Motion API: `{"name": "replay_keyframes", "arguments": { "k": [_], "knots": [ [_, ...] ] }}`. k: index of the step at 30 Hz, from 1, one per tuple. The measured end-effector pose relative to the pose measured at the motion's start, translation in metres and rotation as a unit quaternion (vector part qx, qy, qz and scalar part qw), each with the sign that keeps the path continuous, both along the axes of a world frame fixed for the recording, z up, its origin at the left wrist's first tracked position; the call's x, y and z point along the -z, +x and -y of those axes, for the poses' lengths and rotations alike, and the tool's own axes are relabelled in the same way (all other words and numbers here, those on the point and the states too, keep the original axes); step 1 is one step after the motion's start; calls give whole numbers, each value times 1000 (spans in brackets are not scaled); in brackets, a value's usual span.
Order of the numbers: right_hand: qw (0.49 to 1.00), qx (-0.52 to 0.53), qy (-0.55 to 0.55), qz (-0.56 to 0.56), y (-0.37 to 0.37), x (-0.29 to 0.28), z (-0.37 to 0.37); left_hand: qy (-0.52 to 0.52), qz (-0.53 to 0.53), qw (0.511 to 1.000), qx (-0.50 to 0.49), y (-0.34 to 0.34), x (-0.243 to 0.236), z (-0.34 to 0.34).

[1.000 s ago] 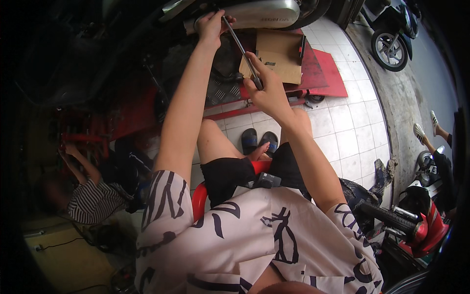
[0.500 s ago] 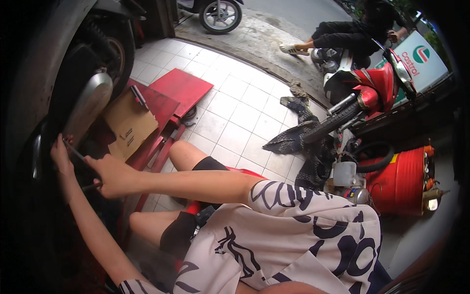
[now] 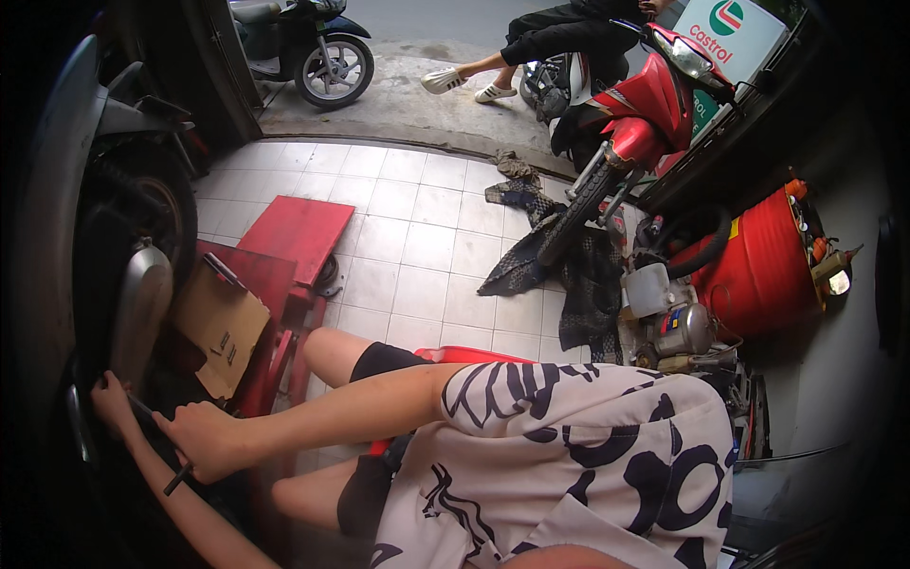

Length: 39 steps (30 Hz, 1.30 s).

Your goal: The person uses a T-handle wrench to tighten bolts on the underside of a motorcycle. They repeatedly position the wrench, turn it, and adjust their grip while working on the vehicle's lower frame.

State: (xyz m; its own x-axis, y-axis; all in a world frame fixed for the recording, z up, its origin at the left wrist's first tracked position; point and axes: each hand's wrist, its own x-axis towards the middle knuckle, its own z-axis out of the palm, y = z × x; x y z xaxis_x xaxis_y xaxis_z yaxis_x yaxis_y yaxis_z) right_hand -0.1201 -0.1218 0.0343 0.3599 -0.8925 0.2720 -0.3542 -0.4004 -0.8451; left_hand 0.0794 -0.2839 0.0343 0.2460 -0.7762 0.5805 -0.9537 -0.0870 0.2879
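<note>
My right hand (image 3: 204,438) is closed around the handle of what looks like a T-handle wrench (image 3: 142,410); one dark handle end sticks out below the fist. Its thin metal shaft runs left to my left hand (image 3: 114,403), whose fingers are curled around the far end, low on the motorcycle's side. The tip is hidden by those fingers and shadow. Just above stands the silver cover (image 3: 144,294) of this motorcycle, with its dark wheel (image 3: 156,213) farther off. A piece of cardboard (image 3: 213,327) with several small dark screw-like parts lies right of the cover.
Under the cardboard is a red lift platform (image 3: 299,237) on white floor tiles (image 3: 427,247). A dark patterned cloth (image 3: 531,256) lies beneath a red motorbike (image 3: 635,133), where a person (image 3: 559,38) sits. A red drum (image 3: 758,266) and a small compressor (image 3: 682,327) stand at right.
The view has shifted, so the scene sits farther left and both hands appear lower. My right fist has turned, and the handle end now points down. Both hands stay at the wrench.
</note>
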Motion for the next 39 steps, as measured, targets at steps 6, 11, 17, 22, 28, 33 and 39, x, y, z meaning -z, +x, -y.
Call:
{"name": "replay_keyframes", "arguments": {
  "k": [6, 11, 17, 22, 28, 33, 39],
  "knots": [
    [998, -26, -44, -34, -6, -2, -1, -1, -8, 998, -59, 19, 10, 10],
    [997, -6, -54, -60, 11, 19, 3, 91, -170, 981, -24, 41, 34, 21],
    [996, -11, -89, -2, 27, 39, 20, -58, -510, 831, 215, 15, 43, -14],
    [972, -83, 116, 186, 29, 39, 27, 40, -783, 519, 341, -10, 53, -78],
    [834, -206, 309, 408, 24, 46, 26, 113, -820, 357, 433, 5, 64, -88],
    [811, -229, 253, 475, -45, 78, 26, 101, -799, 427, 410, 18, 53, -77],
    [905, -130, 246, 323, -76, 86, 63, 135, -753, 574, 292, 18, 34, -87]
  ]
}}
